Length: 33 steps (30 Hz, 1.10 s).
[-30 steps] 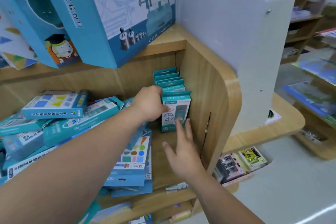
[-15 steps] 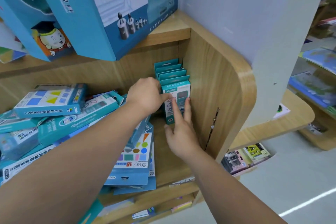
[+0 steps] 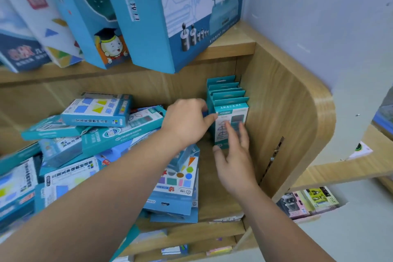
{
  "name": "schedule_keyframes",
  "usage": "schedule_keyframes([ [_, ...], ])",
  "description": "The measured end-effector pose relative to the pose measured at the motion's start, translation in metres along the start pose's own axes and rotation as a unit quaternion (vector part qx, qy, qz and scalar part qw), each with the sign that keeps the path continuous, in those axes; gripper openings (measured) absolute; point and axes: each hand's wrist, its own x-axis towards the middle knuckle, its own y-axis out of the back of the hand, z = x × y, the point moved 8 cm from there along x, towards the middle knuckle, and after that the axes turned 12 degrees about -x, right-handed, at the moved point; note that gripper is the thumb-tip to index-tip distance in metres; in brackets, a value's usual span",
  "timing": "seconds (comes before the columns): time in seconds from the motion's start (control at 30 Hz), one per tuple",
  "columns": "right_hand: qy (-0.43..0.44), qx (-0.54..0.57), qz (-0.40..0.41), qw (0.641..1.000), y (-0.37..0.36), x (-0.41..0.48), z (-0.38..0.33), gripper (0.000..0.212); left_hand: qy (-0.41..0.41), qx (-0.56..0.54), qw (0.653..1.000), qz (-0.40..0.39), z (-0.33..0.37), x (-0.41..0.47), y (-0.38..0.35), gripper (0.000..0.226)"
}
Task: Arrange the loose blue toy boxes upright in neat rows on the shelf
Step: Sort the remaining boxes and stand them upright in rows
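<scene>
Fingers (image 3: 231, 136) of right hand (image 3: 236, 166): straight, slightly spread, laid flat on the face of the front box (image 3: 231, 114), holding nothing. Left hand (image 3: 187, 121): fingers curled, thumb tip at that box's upper left corner. Whether it truly clasps anything, cannot tell.

Shelf (image 3: 214, 202): wooden, side panel (image 3: 276, 117) at 3 o'clock.
Loose pile (image 3: 119, 132): blue boxes lying flat and crosswise, 9 o'clock of both hands.
Upright row (image 3: 223, 87): several boxes standing against the side panel, 12 o'clock of the right hand.

Step in hand (judged): squaring the front box into the row. To do well: press evenly, high and low together, left thumb as a stop against skew or tipping.

Front box touches the right fingertips and sits at 3 o'clock of the left thumb.
</scene>
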Motion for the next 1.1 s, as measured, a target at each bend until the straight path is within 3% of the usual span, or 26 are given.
schedule_keyframes([
  [0.17, 0.082, 0.02, 0.075, 0.994, 0.017, -0.008, -0.04, 0.045, -0.074, -0.064, 0.992, 0.086, -0.009, -0.066, 0.049, 0.033],
  [0.3, 0.2, 0.052, 0.081, 0.975, 0.007, -0.013, -0.107, 0.028, -0.068, -0.054, 0.987, 0.134, -0.049, -0.115, 0.086, 0.023],
  [0.47, 0.301, -0.016, 0.006, 0.954, -0.048, -0.026, -0.183, 0.036, 0.003, -0.034, 0.976, 0.215, -0.123, -0.173, 0.138, 0.03],
  [0.63, 0.339, -0.093, -0.104, 0.93, -0.122, -0.039, -0.233, 0.044, 0.098, 0.039, 0.943, 0.317, -0.208, -0.226, 0.192, 0.037],
  [0.7, 0.336, -0.126, -0.106, 0.927, -0.143, -0.043, -0.254, 0.045, 0.194, 0.063, 0.929, 0.309, -0.257, -0.241, 0.208, 0.048],
  [0.83, 0.322, -0.264, -0.053, 0.908, -0.173, -0.045, -0.295, 0.042, 0.341, 0.038, 0.919, 0.196, -0.331, -0.249, 0.223, 0.063],
  [0.97, 0.295, -0.267, -0.094, 0.912, -0.206, -0.049, -0.329, 0.044, 0.374, -0.051, 0.92, 0.107, -0.371, -0.243, 0.224, 0.067],
  [1.1, 0.264, -0.218, -0.198, 0.918, -0.248, -0.054, -0.35, 0.047, 0.353, -0.161, 0.913, 0.128, -0.387, -0.244, 0.228, 0.045],
])
